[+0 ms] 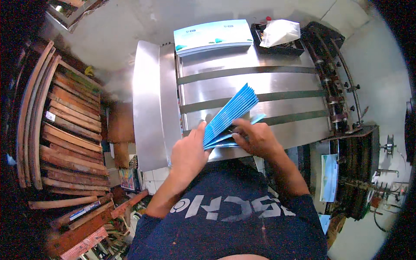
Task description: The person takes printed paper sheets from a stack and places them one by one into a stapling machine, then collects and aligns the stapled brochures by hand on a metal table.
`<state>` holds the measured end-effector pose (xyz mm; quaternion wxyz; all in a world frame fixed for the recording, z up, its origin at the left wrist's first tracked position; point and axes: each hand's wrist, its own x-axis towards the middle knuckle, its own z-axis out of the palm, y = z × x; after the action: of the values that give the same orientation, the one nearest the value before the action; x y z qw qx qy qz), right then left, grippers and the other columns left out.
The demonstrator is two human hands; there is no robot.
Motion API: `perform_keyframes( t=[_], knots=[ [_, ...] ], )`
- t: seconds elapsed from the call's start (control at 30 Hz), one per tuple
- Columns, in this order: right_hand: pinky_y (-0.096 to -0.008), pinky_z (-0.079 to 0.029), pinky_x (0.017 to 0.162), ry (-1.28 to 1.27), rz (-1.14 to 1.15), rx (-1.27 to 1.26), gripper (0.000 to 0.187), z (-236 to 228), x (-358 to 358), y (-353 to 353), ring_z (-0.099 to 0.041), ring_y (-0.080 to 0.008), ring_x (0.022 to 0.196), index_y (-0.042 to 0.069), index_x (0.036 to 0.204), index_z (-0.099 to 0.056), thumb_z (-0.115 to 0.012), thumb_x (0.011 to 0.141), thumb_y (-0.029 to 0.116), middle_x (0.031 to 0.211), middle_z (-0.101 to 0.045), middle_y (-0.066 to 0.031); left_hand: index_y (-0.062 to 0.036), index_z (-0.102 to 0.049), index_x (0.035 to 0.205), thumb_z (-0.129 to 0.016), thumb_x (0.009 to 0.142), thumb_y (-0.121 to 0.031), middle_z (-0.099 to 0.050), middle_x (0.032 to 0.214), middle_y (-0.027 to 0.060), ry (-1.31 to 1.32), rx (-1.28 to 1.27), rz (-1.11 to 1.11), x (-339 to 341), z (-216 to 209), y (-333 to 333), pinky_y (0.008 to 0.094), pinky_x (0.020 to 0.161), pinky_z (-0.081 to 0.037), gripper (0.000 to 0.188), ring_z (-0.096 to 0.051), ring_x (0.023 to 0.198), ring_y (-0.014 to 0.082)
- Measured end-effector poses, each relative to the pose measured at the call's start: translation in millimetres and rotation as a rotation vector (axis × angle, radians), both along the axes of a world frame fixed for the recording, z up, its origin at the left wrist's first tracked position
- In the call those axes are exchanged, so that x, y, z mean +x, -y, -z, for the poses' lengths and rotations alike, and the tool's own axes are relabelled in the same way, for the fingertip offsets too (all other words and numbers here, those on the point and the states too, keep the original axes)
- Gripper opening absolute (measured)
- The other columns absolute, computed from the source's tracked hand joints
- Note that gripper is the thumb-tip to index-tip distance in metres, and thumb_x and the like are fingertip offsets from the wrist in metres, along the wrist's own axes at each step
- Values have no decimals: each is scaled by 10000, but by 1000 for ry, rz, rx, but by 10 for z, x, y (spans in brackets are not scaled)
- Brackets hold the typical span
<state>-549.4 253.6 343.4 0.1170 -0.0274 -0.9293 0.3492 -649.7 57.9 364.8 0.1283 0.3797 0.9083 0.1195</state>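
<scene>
My left hand (189, 149) grips a fanned bunch of blue folded printed sheets (232, 110) near its lower end, the thumb on top. The upper sheets spread out like a pleated fan, tilted to the upper right. My right hand (258, 138), slightly blurred, is beside the fan with thumb and forefinger curled together at the lower sheets. The pale tip of a sheet (258, 118) shows just beyond its fingers. Exactly how many sheets the right hand pinches is hidden. Both hands are above the near edge of a shiny metal table (251, 81).
On the table's far side lies a stack of light blue printed sheets (212, 37), beside a black tray (281, 47) with a white plastic bag (281, 33). Dark bands cross the tabletop toward a roller mechanism (331, 84). Wooden slats (76, 130) stand at the left; more blue sheets (329, 177) are at the right.
</scene>
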Motion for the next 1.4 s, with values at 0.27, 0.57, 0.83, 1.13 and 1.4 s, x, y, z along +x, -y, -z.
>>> perform_keyframes(
  t=[0.27, 0.57, 0.83, 1.13, 1.4],
  knots=[
    [-373, -530, 599, -36, 98, 94, 277, 17, 25, 90, -668, -297, 707, 74, 1075, -616, -678, 823, 173, 876, -681, -130, -72, -411, 1327, -738, 733, -229, -628, 970, 144, -4, 30, -12, -46, 17, 11, 440, 679, -513, 696, -649, 811, 339],
    [-359, -529, 642, -40, 188, 88, 188, -85, -110, 152, -663, -264, 736, 104, 972, -651, -691, 804, 177, 892, -681, -75, -71, -421, 1316, -721, 759, -264, -633, 966, 150, -9, 10, -18, -33, 6, -15, 451, 667, -512, 662, -649, 781, 351],
    [-365, -523, 683, 10, 256, 7, 124, -3, -135, 176, -665, -274, 757, 109, 896, -687, -691, 803, 191, 872, -688, -84, -122, -419, 1353, -738, 684, -151, -642, 1016, 176, 65, 20, -64, -24, -10, -16, 469, 728, -518, 743, -647, 827, 380],
    [-372, -521, 698, 242, 217, -65, 180, -84, -160, 91, -666, -293, 774, 100, 901, -711, -697, 792, 242, 865, -689, -109, -65, -424, 1316, -702, 782, -275, -638, 948, 147, -24, 45, 15, -31, 28, 8, 441, 654, -509, 638, -651, 769, 338],
    [-403, -512, 723, 387, 156, 46, 229, -241, -193, 112, -645, -338, 795, 113, 946, -706, -648, 823, 297, 884, -680, -128, -65, -425, 1314, -705, 780, -278, -640, 944, 143, 4, -20, 9, -16, -39, 2, 443, 667, -507, 640, -651, 765, 336]
  ],
)
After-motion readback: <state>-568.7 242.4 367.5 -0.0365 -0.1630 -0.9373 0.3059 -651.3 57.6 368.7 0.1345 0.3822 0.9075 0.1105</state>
